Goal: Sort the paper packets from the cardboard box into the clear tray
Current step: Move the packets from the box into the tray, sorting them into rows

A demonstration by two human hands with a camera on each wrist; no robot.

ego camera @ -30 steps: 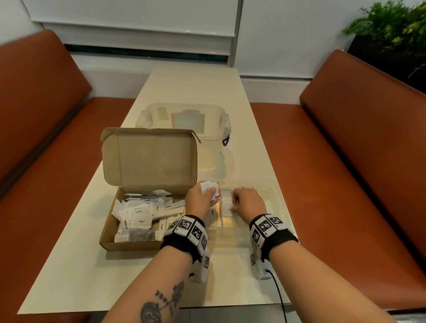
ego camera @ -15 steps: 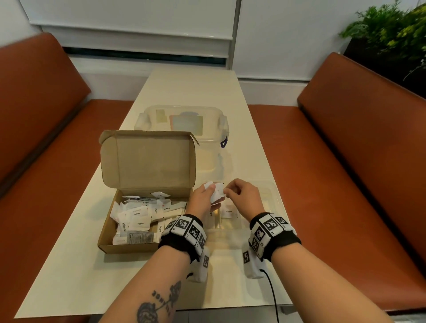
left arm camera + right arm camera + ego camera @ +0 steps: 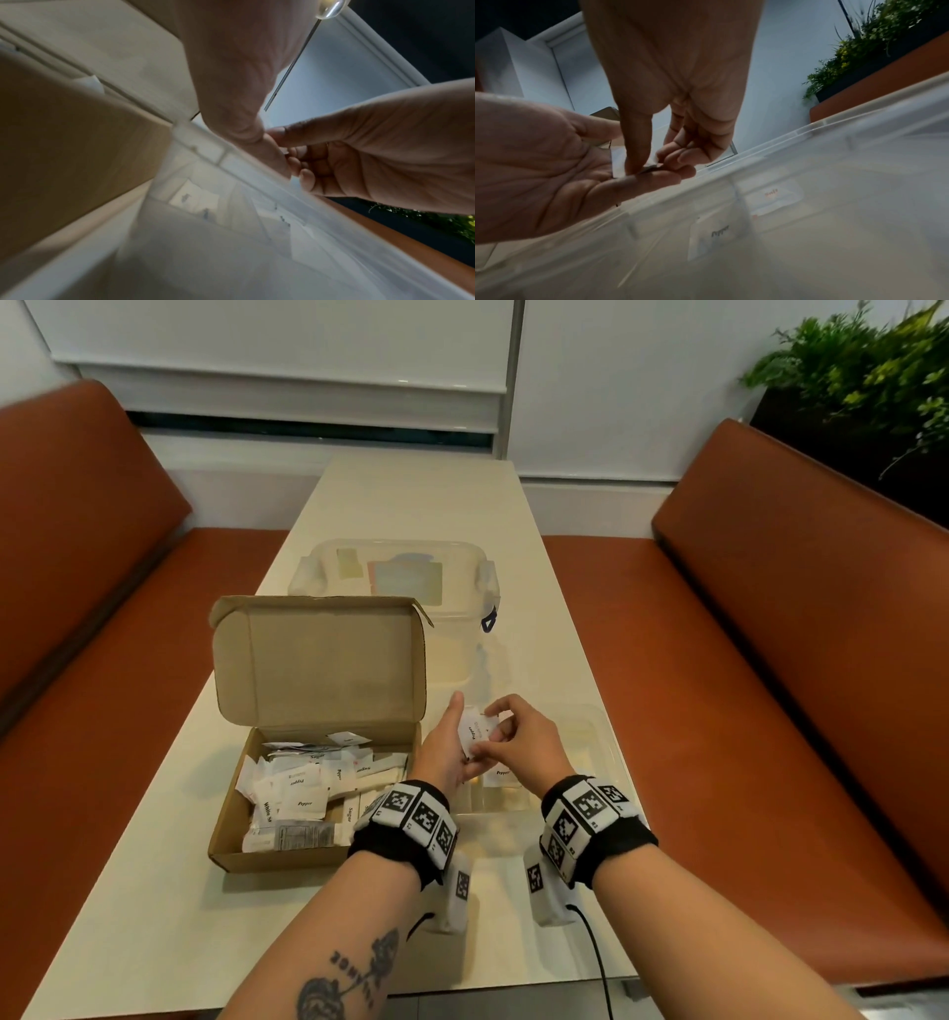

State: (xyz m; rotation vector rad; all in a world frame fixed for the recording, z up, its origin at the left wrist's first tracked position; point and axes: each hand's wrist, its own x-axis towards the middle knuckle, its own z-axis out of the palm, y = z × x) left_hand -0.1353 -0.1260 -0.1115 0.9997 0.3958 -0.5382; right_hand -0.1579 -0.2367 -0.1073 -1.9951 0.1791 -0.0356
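The open cardboard box (image 3: 228,819) on the left holds several white paper packets (image 3: 303,801). To its right lies the clear tray (image 3: 608,752), with a Pepper packet (image 3: 502,772) in a near compartment. Above the tray's left end my left hand (image 3: 459,737) holds a small stack of packets (image 3: 475,729). My right hand (image 3: 490,734) pinches the top one between thumb and forefinger. The right wrist view shows that pinch (image 3: 641,168) over the left hand's fingers (image 3: 654,178), with Pepper (image 3: 718,233) and Salt (image 3: 772,191) packets in the tray (image 3: 859,162) below.
A clear lidded container (image 3: 395,572) stands right behind the box's raised lid (image 3: 318,660). Orange benches (image 3: 770,660) run along both sides of the narrow table (image 3: 154,916). A plant (image 3: 862,377) sits at the far right. A cable (image 3: 595,952) trails from my right wrist.
My right hand has come up out of the tray and leftward to the stack in my left hand, and now pinches a packet there. The left hand has risen slightly.
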